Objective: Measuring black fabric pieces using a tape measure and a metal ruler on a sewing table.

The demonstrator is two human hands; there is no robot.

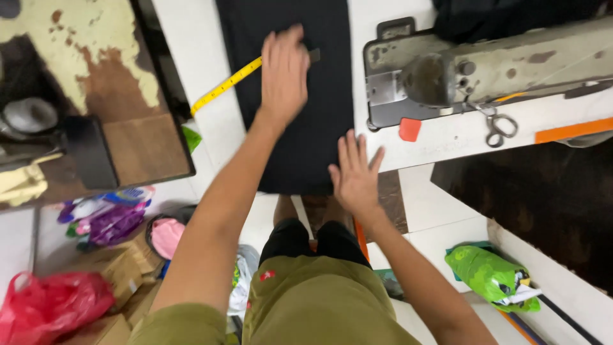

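A long piece of black woven fabric (300,128) lies flat on the white tabletop (447,137), its near end hanging over the edge toward the person's knees. The left hand (284,73) rests palm down on the far part of the cloth, fingers loosely together, just beside a yellow tape measure (223,86) that runs off to the left. The right hand (355,176) hovers spread at the cloth's near right corner, holding nothing. Smoothing would go best with both palms flat, stroking outward, well apart from the old grey sewing machine (485,67) and steel scissors (498,124).
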